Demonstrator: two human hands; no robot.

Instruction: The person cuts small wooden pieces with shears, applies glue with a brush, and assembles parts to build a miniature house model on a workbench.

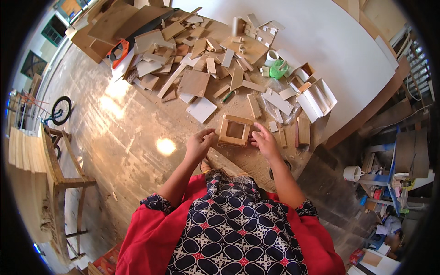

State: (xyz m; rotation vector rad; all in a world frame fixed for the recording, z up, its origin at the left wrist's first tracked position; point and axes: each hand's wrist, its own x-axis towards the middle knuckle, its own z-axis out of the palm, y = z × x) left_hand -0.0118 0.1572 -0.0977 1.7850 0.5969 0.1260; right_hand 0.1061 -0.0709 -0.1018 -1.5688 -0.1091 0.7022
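Observation:
A small square wooden frame (pixel 243 140), built from pale strips around an open middle, rests on the near edge of the dusty work surface, directly before me. Just off its left side is my left hand (pixel 200 144), with thumb and fingertips pressed together; whatever they might pinch is too small to see. On the frame's other side, my right hand (pixel 266 141) has its fingers partly spread, and the fingertips are at or very close to the wood. Whether they touch it is unclear. Sawdust and loose offcuts lie beyond the frame.
Plywood scraps (pixel 193 83) are heaped across the far side. An orange-handled saw (pixel 120 54) lies at the back left. At right stand a white partitioned box (pixel 317 100) and a green plastic bag (pixel 278 69). A wooden stand (pixel 68 183) is at left.

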